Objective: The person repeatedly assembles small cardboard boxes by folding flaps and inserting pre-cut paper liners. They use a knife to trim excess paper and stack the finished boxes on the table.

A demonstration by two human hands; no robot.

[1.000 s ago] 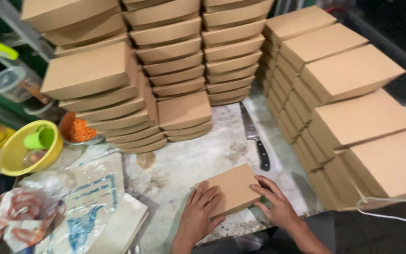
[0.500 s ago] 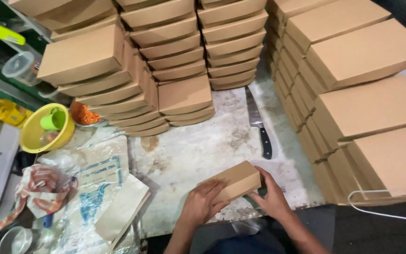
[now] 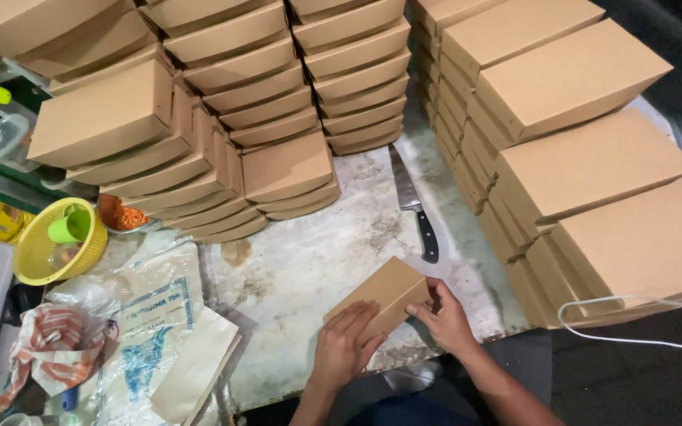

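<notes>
A small brown cardboard box (image 3: 384, 292) is tilted up at the near edge of the worn table (image 3: 317, 252). My left hand (image 3: 344, 345) presses flat on the box's near left side. My right hand (image 3: 444, 317) grips its right end with the fingers curled round the edge. Both hands hold the box between them.
Tall stacks of closed brown boxes stand at the back (image 3: 278, 87), the left (image 3: 112, 134) and the right (image 3: 593, 158). A black-handled knife (image 3: 416, 205) lies beside the right stacks. A yellow basket with a green cup (image 3: 61, 241), plastic bags (image 3: 148, 315) and a striped cloth (image 3: 49, 347) crowd the left.
The box has been lifted from flat to tilted on its edge. My view has shifted closer and to the right; both hands kept hold of the box.
</notes>
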